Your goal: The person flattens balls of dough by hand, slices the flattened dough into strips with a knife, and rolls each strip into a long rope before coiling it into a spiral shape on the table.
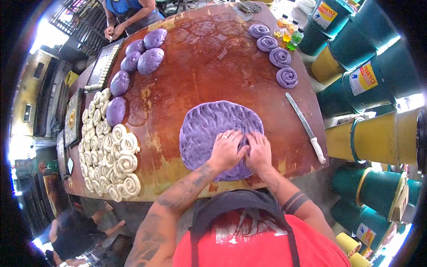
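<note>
A wide, flattened sheet of purple dough (202, 129) lies on the table in front of me, its far part dimpled with finger marks. My left hand (227, 149) presses on the middle of it, palm down with the fingers stretched out. Close beside it, my right hand (259, 152) rests on the dough's right part, fingers extended and slightly bent. The thumbs nearly meet. Neither hand grips anything. To the right lies a bread knife (301, 118) with a white handle, apart from both hands.
Rolled purple dough spirals (280, 58) line the table's (200, 66) right side near small bottles (291, 33). Purple dough balls (150, 61) and many white dough coils (106, 155) sit left. Beyond the tray (104, 64), a person (129, 15) stands. Green drums (373, 80) flank the right edge.
</note>
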A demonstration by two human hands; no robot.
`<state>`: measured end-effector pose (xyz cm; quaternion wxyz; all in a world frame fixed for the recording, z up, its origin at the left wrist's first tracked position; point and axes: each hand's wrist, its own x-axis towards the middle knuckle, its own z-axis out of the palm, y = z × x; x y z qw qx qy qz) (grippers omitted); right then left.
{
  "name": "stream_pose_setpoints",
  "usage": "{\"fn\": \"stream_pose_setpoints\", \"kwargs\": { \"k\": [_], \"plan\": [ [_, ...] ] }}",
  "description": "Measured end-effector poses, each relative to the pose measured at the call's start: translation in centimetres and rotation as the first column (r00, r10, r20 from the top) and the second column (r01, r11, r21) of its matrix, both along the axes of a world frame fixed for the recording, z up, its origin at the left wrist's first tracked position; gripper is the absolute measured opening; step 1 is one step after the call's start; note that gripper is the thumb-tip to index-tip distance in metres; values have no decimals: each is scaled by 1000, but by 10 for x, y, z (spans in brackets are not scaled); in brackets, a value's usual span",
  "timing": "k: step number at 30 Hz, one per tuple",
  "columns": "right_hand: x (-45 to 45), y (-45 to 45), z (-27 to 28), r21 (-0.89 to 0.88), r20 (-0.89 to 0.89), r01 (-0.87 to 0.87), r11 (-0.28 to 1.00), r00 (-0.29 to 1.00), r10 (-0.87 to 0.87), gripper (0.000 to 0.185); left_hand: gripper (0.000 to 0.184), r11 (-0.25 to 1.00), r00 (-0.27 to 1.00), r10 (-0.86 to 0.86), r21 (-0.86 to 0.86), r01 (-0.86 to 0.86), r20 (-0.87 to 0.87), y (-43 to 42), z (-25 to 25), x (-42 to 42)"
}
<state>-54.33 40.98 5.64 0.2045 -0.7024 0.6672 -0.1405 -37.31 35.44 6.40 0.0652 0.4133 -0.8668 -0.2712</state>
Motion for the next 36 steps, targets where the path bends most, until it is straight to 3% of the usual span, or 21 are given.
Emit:
{"fn": "stream_pose_setpoints", "kwargs": {
  "k": [1,2,5,9,10,13,14,17,18,22,25,26,29,34,36],
  "plan": [
    [-4,-12,5,14,35,22,1000,999,-22,73,76,999,997,43,6,-42,-70,-3,1,-3],
    [-11,-23,-20,-130,-31,-86,988,996,82,75,73,993,995,34,-108,-44,-90,-3,-33,-9],
    [-19,-33,-47,-220,-226,-136,966,970,85,71,71,966,998,53,-253,-46,19,-3,-52,-24],
    [-21,-43,-42,-195,-171,-101,976,983,68,72,68,974,999,3,-228,-10,-33,-21,-46,-26],
    [-21,-52,-36,-188,-174,-123,975,981,90,70,66,988,999,-10,-154,2,-53,-30,-33,-26],
    [-8,-72,18,-51,77,-9,999,997,13,68,65,993,994,91,79,-86,-66,-57,12,-16],
    [-7,-80,-16,-139,11,-103,985,994,106,69,66,991,992,121,-53,-123,-47,-55,-8,-9],
    [5,-81,-46,-215,-152,-192,958,975,161,70,67,953,989,143,-275,-128,37,-43,-51,2],
    [8,-87,-56,-179,-147,-184,967,976,158,74,69,964,980,164,-231,-134,115,-48,-53,-2],
    [11,-104,-40,-129,-174,-171,977,974,148,75,64,967,990,141,-214,-137,2,-70,-49,-3],
    [25,-126,-1,106,-296,-129,986,943,155,75,65,986,986,145,92,-138,-85,-91,-26,20],
    [26,-129,-19,-124,-154,-181,976,975,161,77,69,978,980,191,-75,-195,-56,-85,-22,28],
    [45,-130,-32,-125,-133,-309,943,947,293,76,74,941,960,274,-223,-255,56,-70,-48,55],
    [51,-150,-34,-89,-207,-318,944,933,294,70,74,934,949,299,-233,-271,95,-95,-52,50],
    [60,-155,-20,-46,-171,-288,956,946,277,69,75,959,958,276,-86,-270,73,-104,-43,61]
  ]
}}
